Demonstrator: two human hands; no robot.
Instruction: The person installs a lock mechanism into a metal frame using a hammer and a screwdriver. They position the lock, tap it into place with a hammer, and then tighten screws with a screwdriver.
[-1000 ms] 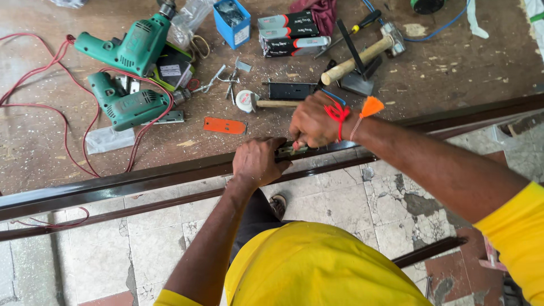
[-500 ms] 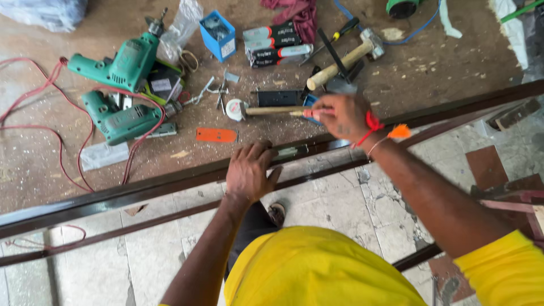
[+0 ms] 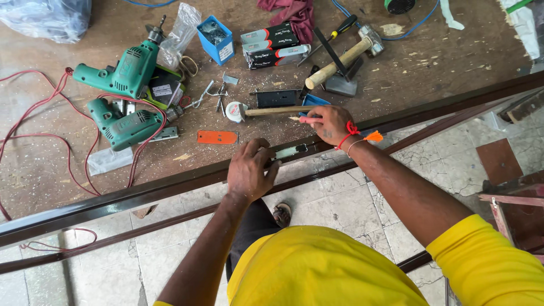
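My left hand (image 3: 249,170) presses down on a long dark brown metal frame bar (image 3: 141,192) that runs across the workbench edge, fingers next to a small metal lock plate (image 3: 292,151) set in the bar. My right hand (image 3: 328,122) hovers just beyond the bar, pinching a thin reddish pencil (image 3: 303,119) whose tip points left. A red thread with an orange tassel (image 3: 371,136) is tied on that wrist. A chisel with a wooden handle (image 3: 277,111) lies right by the right hand.
On the wooden workbench (image 3: 430,62) lie two green electric drills (image 3: 122,96) with red cords, an orange strip (image 3: 217,137), a blue box (image 3: 216,38), small cartons (image 3: 272,45), a hammer (image 3: 345,56), a black lock case (image 3: 276,98) and a tape roll (image 3: 234,111). Tiled floor (image 3: 334,204) lies below.
My right hand lifted off the bar, moved away toward the bench and now holds the pencil beside the chisel. My left hand stayed on the bar.
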